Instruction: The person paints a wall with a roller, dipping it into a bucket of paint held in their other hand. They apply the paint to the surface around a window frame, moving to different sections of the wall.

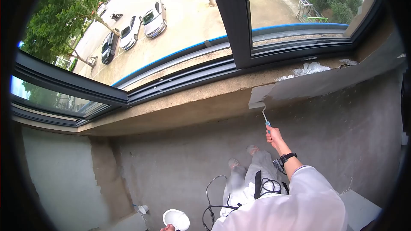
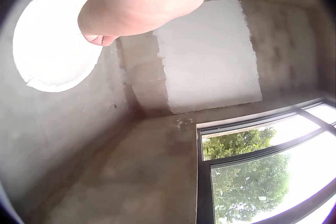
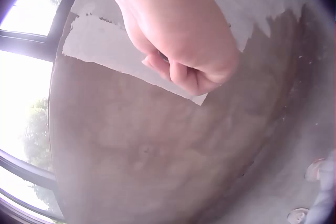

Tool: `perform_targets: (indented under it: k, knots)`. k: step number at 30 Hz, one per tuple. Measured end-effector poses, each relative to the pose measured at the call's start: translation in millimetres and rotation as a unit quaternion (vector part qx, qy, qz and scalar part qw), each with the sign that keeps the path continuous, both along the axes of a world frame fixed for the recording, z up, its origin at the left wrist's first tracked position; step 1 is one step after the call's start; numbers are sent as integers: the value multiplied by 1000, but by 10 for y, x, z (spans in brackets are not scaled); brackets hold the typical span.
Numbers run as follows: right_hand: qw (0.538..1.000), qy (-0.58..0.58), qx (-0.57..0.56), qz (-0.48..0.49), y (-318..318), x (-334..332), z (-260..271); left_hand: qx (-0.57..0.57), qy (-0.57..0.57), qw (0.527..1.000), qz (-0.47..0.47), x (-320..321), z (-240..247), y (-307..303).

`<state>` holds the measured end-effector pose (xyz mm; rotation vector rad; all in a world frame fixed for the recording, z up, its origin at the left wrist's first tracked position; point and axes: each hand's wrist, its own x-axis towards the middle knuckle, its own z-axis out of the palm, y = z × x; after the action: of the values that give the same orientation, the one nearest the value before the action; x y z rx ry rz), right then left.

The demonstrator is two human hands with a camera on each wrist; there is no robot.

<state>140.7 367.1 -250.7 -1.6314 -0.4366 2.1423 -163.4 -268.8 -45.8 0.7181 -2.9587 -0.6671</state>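
Note:
A paint roller with a blue handle [image 1: 268, 124] and a bent wire frame is held in my right hand [image 1: 274, 136]. Its head is at the lower left corner of the pale coated patch [image 1: 278, 93] on the wall below the window. In the right wrist view the fingers of my right hand [image 3: 184, 50] curl tightly, and the hand hides the roller. My left hand [image 1: 168, 227] grips a white round tub [image 1: 182, 219] at its rim, low in the head view. The left wrist view shows the tub [image 2: 47, 43] as a bright white disc beside my left hand [image 2: 147, 3].
Above the wall run a sill [image 1: 180, 98] and dark window frames [image 1: 233, 21]. A small white cup [image 1: 143, 209] stands on the floor at left, near a pale coated wall patch [image 1: 60, 171]. Black cables [image 1: 208, 214] hang by my legs.

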Motion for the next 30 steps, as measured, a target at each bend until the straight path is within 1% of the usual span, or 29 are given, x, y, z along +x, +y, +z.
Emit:
perform_targets:
  k: [1, 2, 4, 5, 6, 8, 9, 10, 11, 12, 13, 14, 16, 17, 19, 20, 21, 24, 26, 30]
  knots:
    - [1000, -4, -13, -10, 15, -18, -99, -54, -22, 997, -50, -30, 48, -62]
    - [1000, 1, -13, -8, 27, -31, -182, -58, -20, 997, -48, -36, 88, -120]
    - [1000, -12, -15, 4, 63, -69, -264, 39, -19, 998, -40, -84, 145, -156]
    - [999, -28, -14, 13, 83, -78, -274, 41, -16, 998, -43, -160, 127, -214]
    - [1000, -25, -12, 10, 96, -75, -264, 48, -20, 997, -63, -268, 14, -428]
    - [999, -32, -6, 24, 116, -60, -215, 57, -23, 994, -86, -367, 11, -447]
    - [999, -31, -3, 22, 112, -31, -186, 62, -70, 992, -87, -409, 16, -469]
    - [999, -24, 0, 24, 106, 1, -89, 67, -118, 987, -87, -425, 54, -423]
    - [999, -16, 4, 27, 105, 36, 37, 71, -118, 987, -88, -345, 151, -193]
    - [1000, -16, 7, 26, 98, 79, 178, 49, -84, 992, -82, -213, 253, 107]
    - [1000, -6, 12, 27, 83, 126, 337, 28, -49, 995, -77, -145, 290, 267]
    - [999, 4, 17, 29, 73, 174, 478, 33, -47, 995, -79, -175, 231, 263]
    - [999, 20, 29, 31, 40, 287, 695, -42, -1, 989, -139, -285, 110, 223]
    - [998, 35, 38, 35, 23, 349, 800, -38, 0, 989, -143, -325, 108, 255]
    - [997, 48, 51, 31, 3, 456, 1021, 17, -17, 988, -152, -419, 93, 384]
    - [996, 61, 60, 32, -8, 503, 1125, -24, -2, 985, -170, -443, 74, 472]
    - [996, 61, 63, 26, -10, 542, 1225, -22, -1, 984, -175, -464, 53, 523]
    - [995, 72, 66, 6, 12, 661, 1477, 9, -17, 984, -174, -568, 20, 651]
    - [996, 59, 64, 15, 63, 757, 1617, 26, -31, 984, -176, -650, -7, 724]
    - [995, 71, 75, 14, 44, 928, 1930, 56, -57, 982, -171, -810, -113, 805]
